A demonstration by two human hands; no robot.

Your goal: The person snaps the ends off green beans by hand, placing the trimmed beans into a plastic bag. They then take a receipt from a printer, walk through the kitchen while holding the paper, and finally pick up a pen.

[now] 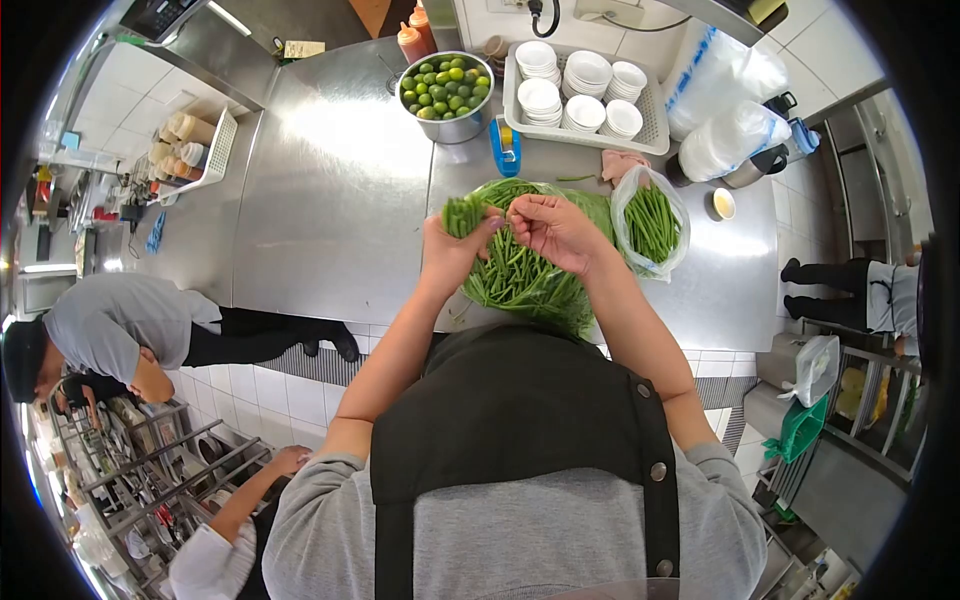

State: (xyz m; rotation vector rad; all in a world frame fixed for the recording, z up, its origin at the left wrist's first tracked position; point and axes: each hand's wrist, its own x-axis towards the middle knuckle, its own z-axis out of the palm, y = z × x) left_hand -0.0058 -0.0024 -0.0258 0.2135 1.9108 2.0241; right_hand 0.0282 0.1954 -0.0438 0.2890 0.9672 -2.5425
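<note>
My left hand (pixel 452 255) is closed around a small bunch of green beans (pixel 461 214), their ends sticking up past the fingers. Beside it, my right hand (pixel 560 234) has its fingertips pinched together; whatever is between them is too small to make out. Both hands hover over a large heap of loose green beans (pixel 515 272) in an opened clear plastic bag (pixel 572 292) at the counter's near edge. To the right of that heap, a smaller plastic bag (pixel 679 250) stands upright with more green beans (pixel 651 222) inside.
Behind the beans are a metal pot (pixel 453 128) of limes, a blue tape dispenser (pixel 506 150) and a white crate (pixel 652 131) with stacked white bowls. A pink cloth (pixel 622 165) and a small cup (pixel 721 204) lie rightward. Co-workers (pixel 130 325) stand left and right.
</note>
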